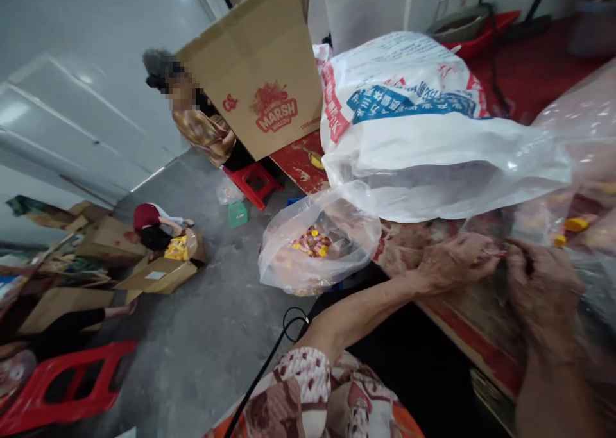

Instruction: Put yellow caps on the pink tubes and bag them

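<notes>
Over the worn red table [462, 322], my left hand [457, 258] reaches in with its fingers pinched together. Just to its right, my right hand [543, 290] is closed too, fingers curled inward. Thin clear plastic [503, 274] shows between the two hands, and both seem to grip it; its shape is hard to make out. Beside my left forearm an open translucent bag [279, 258] holds many small wrapped pieces [312, 242] with yellow ends. Right of my hands lies a clear bag [534, 223] with similar yellow-ended pieces.
A large white printed sack [433, 168] stands behind my hands. Beyond it is a marshmallow carton [260, 72], with a seated person [202, 130] alongside. Red stools [255, 185], a green box [237, 214] and another person bent over an open carton [163, 277] occupy the floor.
</notes>
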Demonstrator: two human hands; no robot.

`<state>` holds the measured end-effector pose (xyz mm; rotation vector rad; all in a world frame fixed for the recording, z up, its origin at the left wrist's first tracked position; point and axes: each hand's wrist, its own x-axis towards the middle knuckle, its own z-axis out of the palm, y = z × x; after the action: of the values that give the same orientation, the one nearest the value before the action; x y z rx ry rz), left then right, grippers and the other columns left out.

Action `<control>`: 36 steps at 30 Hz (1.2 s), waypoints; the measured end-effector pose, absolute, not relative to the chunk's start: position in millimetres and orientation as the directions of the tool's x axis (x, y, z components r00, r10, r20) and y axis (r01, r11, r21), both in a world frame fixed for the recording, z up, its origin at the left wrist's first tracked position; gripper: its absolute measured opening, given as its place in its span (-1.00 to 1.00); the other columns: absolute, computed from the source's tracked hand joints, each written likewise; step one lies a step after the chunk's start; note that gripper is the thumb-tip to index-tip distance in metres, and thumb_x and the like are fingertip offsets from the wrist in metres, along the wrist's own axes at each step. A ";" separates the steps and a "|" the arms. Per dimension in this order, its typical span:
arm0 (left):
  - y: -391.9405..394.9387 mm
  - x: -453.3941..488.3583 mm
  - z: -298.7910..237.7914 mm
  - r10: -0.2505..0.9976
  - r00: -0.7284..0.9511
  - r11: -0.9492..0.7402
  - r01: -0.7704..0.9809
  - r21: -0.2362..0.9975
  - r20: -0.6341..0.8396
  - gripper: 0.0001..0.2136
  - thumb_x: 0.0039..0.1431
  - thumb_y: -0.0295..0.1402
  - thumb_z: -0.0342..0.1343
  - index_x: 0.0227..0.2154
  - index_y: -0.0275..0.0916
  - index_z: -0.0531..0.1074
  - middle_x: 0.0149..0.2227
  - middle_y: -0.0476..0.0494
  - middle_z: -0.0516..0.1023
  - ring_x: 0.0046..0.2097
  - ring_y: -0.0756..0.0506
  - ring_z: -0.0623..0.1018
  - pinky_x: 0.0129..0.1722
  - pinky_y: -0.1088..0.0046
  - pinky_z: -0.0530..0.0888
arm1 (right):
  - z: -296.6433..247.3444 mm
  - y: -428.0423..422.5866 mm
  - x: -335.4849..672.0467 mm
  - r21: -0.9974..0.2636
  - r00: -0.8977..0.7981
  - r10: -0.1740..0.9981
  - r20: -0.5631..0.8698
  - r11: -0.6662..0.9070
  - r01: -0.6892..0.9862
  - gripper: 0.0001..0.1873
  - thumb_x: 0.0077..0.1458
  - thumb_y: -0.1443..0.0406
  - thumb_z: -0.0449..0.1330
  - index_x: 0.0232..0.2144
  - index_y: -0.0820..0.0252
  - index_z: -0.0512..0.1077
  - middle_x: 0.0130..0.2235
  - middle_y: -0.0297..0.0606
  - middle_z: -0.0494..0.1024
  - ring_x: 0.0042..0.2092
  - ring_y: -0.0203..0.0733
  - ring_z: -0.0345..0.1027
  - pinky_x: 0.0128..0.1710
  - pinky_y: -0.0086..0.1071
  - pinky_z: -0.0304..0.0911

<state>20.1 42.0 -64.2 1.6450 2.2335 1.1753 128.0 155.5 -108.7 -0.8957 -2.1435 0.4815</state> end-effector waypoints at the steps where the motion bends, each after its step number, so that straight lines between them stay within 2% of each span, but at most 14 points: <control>1: 44.4 21.2 -64.4 0.854 -0.398 0.103 0.762 0.640 0.336 -0.88 0.21 -0.37 0.29 -0.19 -0.16 0.55 -0.12 -0.22 0.66 -0.13 -0.19 0.69 -0.20 0.36 0.65 | -110.1 156.1 128.4 -0.571 -0.468 0.713 0.522 0.700 0.428 -0.64 0.15 0.09 -0.03 -0.22 0.02 0.51 -0.27 0.15 0.59 -0.16 0.23 0.47 -0.12 0.05 0.37; 4: 45.5 24.6 -62.6 0.838 -0.425 0.130 0.765 0.631 0.343 -0.86 0.24 -0.36 0.29 -0.16 -0.19 0.54 -0.14 -0.24 0.66 -0.12 -0.18 0.69 -0.18 0.39 0.64 | -112.5 156.0 129.5 -0.552 -0.459 0.692 0.557 0.721 0.419 -0.58 0.17 0.03 -0.06 -0.22 0.05 0.53 -0.28 0.15 0.60 -0.18 0.24 0.46 -0.14 0.05 0.37; 7: 40.1 26.4 -57.1 0.818 -0.453 0.156 0.769 0.620 0.356 -0.84 0.29 -0.29 0.26 -0.15 -0.23 0.52 -0.13 -0.28 0.66 -0.08 -0.17 0.68 -0.11 0.40 0.64 | -113.1 155.4 130.0 -0.546 -0.468 0.699 0.541 0.715 0.437 -0.59 0.15 0.06 -0.04 -0.21 0.06 0.53 -0.26 0.15 0.61 -0.17 0.23 0.48 -0.13 0.03 0.37; 10: 35.2 26.4 -52.5 0.799 -0.434 0.117 0.791 0.600 0.417 -0.83 0.33 -0.26 0.22 -0.15 -0.26 0.53 -0.17 -0.29 0.64 -0.04 -0.18 0.67 0.00 0.39 0.62 | -114.6 156.1 128.8 -0.555 -0.425 0.738 0.525 0.675 0.486 -0.60 0.11 0.10 -0.01 -0.21 0.09 0.55 -0.27 0.16 0.61 -0.16 0.24 0.48 -0.15 0.04 0.36; 12: 34.9 26.3 -52.6 0.809 -0.392 0.078 0.811 0.580 0.438 -0.84 0.32 -0.30 0.20 -0.15 -0.27 0.53 -0.17 -0.29 0.64 -0.04 -0.19 0.67 -0.01 0.35 0.62 | -116.1 157.2 127.4 -0.554 -0.363 0.769 0.527 0.634 0.540 -0.62 0.10 0.13 0.00 -0.22 0.08 0.56 -0.29 0.16 0.60 -0.18 0.26 0.47 -0.18 0.05 0.35; 16: 41.1 27.4 -59.6 0.840 -0.381 0.089 0.799 0.595 0.387 -0.86 0.22 -0.40 0.29 -0.17 -0.18 0.51 -0.08 -0.24 0.64 -0.05 -0.19 0.69 -0.14 0.33 0.66 | -118.0 159.3 127.0 -0.531 -0.392 0.755 0.525 0.651 0.543 -0.68 0.10 0.19 0.01 -0.24 0.05 0.55 -0.32 0.14 0.58 -0.20 0.27 0.45 -0.19 0.05 0.33; 19: 45.1 28.7 -64.0 0.845 -0.407 0.107 0.764 0.637 0.347 -0.82 0.22 -0.40 0.30 -0.13 -0.18 0.50 -0.02 -0.22 0.64 0.00 -0.20 0.68 -0.08 0.31 0.66 | -118.4 160.0 128.7 -0.527 -0.436 0.750 0.497 0.660 0.535 -0.67 0.11 0.21 0.00 -0.21 0.04 0.54 -0.31 0.15 0.58 -0.18 0.28 0.45 -0.19 0.05 0.32; 24: 46.1 30.7 -63.0 0.810 -0.482 0.149 0.721 0.677 0.335 -0.79 0.33 -0.34 0.19 -0.04 -0.27 0.54 -0.04 -0.21 0.64 0.09 -0.18 0.66 0.05 0.34 0.63 | -122.4 161.6 130.7 -0.530 -0.438 0.749 0.497 0.662 0.530 -0.65 0.12 0.16 -0.01 -0.19 0.07 0.53 -0.29 0.20 0.58 -0.15 0.31 0.46 -0.15 0.07 0.31; 29: 47.2 29.0 -60.4 0.811 -0.523 0.191 0.660 0.726 0.262 -0.81 0.24 -0.32 0.33 -0.11 -0.18 0.57 -0.08 -0.16 0.65 0.03 -0.16 0.68 0.00 0.38 0.66 | -127.4 164.4 131.4 -0.553 -0.424 0.738 0.524 0.674 0.490 -0.60 0.19 0.07 -0.03 -0.20 0.06 0.54 -0.32 0.19 0.56 -0.18 0.31 0.46 -0.17 0.09 0.29; 36: 45.5 27.8 -59.9 0.790 -0.557 0.214 0.642 0.736 0.256 -0.71 0.20 -0.41 0.34 -0.04 -0.25 0.50 -0.03 -0.27 0.65 0.03 -0.21 0.66 0.03 0.27 0.69 | -126.2 163.3 132.0 -0.539 -0.443 0.739 0.508 0.674 0.505 -0.62 0.19 0.09 -0.03 -0.22 0.07 0.53 -0.30 0.19 0.56 -0.16 0.27 0.45 -0.18 0.05 0.28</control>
<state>27.8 45.5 -59.9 1.3773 2.3050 1.2600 132.0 163.3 -126.2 -0.9538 -2.1383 0.4000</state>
